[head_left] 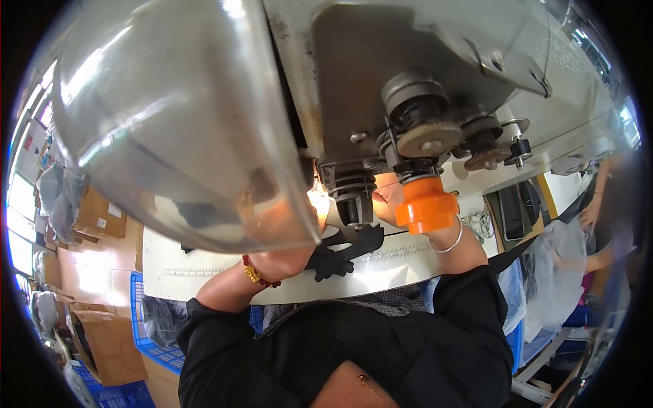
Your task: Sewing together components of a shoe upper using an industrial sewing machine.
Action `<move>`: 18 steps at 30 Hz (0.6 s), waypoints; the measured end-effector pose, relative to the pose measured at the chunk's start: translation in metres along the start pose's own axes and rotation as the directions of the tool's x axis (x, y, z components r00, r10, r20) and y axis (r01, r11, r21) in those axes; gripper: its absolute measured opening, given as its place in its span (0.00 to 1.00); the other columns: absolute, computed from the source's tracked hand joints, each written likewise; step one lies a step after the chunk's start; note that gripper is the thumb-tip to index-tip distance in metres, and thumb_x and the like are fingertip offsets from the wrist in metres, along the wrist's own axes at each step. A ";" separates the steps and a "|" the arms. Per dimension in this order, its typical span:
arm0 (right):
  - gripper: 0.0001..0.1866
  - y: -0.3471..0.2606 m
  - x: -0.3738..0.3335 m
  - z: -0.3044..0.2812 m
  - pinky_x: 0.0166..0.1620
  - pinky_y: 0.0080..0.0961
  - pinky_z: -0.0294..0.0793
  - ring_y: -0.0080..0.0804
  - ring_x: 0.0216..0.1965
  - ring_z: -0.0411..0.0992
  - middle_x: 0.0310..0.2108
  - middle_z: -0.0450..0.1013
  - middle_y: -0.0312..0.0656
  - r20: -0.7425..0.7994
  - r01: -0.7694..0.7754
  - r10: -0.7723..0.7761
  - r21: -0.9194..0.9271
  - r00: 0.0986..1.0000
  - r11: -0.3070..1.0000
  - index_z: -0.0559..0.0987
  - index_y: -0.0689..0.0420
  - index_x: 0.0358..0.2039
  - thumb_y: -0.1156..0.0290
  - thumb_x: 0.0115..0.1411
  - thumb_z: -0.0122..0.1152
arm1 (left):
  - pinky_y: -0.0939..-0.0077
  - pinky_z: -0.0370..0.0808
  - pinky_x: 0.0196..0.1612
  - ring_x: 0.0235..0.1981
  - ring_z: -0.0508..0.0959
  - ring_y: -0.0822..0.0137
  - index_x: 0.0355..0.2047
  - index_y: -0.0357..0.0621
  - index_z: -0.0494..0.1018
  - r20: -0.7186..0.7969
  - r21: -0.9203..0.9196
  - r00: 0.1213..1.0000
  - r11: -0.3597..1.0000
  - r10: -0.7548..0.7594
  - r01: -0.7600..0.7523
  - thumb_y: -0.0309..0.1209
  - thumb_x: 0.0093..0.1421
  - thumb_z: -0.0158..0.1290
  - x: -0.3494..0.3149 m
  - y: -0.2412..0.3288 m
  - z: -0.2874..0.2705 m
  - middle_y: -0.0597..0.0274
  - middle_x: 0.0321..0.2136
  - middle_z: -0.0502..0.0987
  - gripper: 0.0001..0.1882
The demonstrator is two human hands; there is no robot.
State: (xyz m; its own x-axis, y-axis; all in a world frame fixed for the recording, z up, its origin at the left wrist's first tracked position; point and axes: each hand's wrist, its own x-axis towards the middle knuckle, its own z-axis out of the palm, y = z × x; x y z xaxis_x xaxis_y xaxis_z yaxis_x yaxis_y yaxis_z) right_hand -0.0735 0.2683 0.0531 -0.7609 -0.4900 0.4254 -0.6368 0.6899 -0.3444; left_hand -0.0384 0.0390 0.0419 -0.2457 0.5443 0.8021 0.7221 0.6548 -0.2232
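Your left hand [289, 258] presses flat on the black fabric piece [343, 253] while your right hand [389, 200] pinches its far edge by the orange knob [426, 204], steadying it on the white worktop [204, 272] under the sewing machine head [354, 122], its long axis running left-right.

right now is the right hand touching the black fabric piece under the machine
Cannot tell: in the head view the orange knob hides most of the right hand, and the black fabric lies beside it.

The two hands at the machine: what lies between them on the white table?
In the head view, a black fabric piece lies between the left hand and right hand, under the machine's metal foot.
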 end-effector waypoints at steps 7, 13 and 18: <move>0.13 -0.030 -0.004 -0.021 0.20 0.35 0.65 0.45 0.17 0.69 0.13 0.68 0.44 -0.049 0.082 -0.082 -0.003 0.995 0.997 0.77 0.54 0.14 0.61 0.49 0.64 | 0.75 0.78 0.31 0.28 0.80 0.61 0.32 0.47 0.79 0.120 -0.022 0.978 0.985 -0.169 0.173 0.27 0.45 0.62 -0.004 -0.006 -0.003 0.63 0.32 0.80 0.11; 0.02 -0.040 -0.007 -0.009 0.21 0.35 0.66 0.43 0.17 0.69 0.15 0.69 0.39 -0.095 0.140 -0.133 0.066 0.987 0.988 0.79 0.49 0.21 0.67 0.46 0.62 | 0.72 0.79 0.36 0.34 0.81 0.61 0.34 0.48 0.80 0.401 -0.010 0.846 0.922 -0.351 0.387 0.27 0.46 0.61 -0.009 -0.010 -0.010 0.63 0.34 0.80 0.12; 0.02 -0.043 -0.010 0.000 0.20 0.34 0.65 0.44 0.17 0.69 0.14 0.69 0.40 -0.099 0.118 -0.106 0.129 0.989 0.985 0.78 0.49 0.21 0.72 0.44 0.60 | 0.70 0.79 0.36 0.32 0.81 0.61 0.35 0.49 0.79 0.321 0.005 0.913 0.964 -0.252 0.265 0.24 0.47 0.58 -0.013 -0.015 -0.010 0.62 0.34 0.80 0.13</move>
State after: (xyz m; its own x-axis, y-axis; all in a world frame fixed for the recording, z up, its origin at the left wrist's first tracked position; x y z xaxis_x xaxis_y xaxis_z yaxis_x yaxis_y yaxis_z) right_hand -0.0387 0.2436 0.0635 -0.6733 -0.5046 0.5404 -0.7329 0.5524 -0.3972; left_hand -0.0396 0.0175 0.0402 -0.6142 0.5003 0.6103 0.6280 0.7782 -0.0059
